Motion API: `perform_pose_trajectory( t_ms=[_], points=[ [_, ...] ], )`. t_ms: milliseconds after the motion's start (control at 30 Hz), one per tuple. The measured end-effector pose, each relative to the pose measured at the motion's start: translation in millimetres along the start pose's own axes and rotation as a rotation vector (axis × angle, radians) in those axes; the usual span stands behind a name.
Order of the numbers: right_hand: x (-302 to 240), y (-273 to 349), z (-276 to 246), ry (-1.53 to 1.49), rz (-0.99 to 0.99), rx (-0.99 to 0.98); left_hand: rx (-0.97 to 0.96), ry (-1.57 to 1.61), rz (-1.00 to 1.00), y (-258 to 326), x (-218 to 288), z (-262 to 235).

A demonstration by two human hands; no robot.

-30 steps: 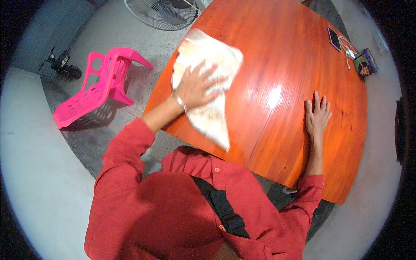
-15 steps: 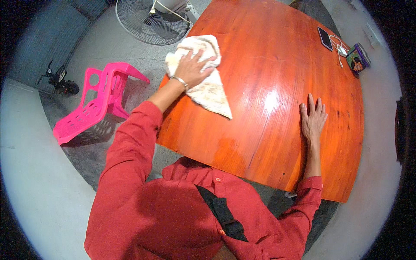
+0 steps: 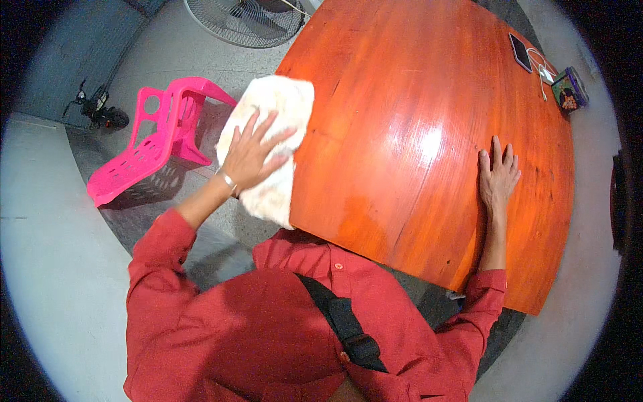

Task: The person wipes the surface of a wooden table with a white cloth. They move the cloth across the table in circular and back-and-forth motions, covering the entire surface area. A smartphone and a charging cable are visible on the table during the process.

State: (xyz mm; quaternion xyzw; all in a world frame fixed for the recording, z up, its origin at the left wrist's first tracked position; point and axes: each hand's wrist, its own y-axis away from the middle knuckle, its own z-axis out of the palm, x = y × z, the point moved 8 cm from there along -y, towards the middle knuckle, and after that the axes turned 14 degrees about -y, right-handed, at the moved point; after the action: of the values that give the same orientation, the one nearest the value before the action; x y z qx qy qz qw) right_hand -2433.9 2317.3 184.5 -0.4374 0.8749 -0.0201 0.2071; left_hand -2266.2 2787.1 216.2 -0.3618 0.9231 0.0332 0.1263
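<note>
My left hand (image 3: 250,158) lies spread on a white cloth (image 3: 295,99) with faint brownish stains, fingers apart and slightly blurred. The cloth is spread over the left edge of a glossy orange-brown wooden table (image 3: 375,120), and part of it reaches past that edge. Flat on the table's right part rests my right hand (image 3: 498,181), its fingers extended and nothing in them.
A bright pink plastic chair (image 3: 151,151) stands on the floor at left, near a small black wheeled thing (image 3: 100,110). A fan (image 3: 251,20) is beyond the table's far left. A phone (image 3: 520,52), white cable (image 3: 541,70) and dark printed container (image 3: 569,90) occupy the far right.
My left hand has slid toward me and to the left with the cloth, from the tabletop to its left edge. The right hand stays flat in about the same place on the table.
</note>
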Motion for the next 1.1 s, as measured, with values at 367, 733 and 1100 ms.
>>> perform_pose_trajectory(
  t_ms=[367,733,1100],
  points=[
    [5.2,2.7,1.6,0.001,-0.008,-0.019,0.005,0.138,0.33,27.4,90.6,-27.8],
    [0.6,-0.4,2.3,-0.018,-0.032,-0.008,0.168,-0.09,0.074,-60.4,77.0,-14.9],
    [0.9,1.4,4.6,0.059,-0.038,-0.013,-0.002,-0.011,0.307,67.1,13.2,-0.8]
  ],
)
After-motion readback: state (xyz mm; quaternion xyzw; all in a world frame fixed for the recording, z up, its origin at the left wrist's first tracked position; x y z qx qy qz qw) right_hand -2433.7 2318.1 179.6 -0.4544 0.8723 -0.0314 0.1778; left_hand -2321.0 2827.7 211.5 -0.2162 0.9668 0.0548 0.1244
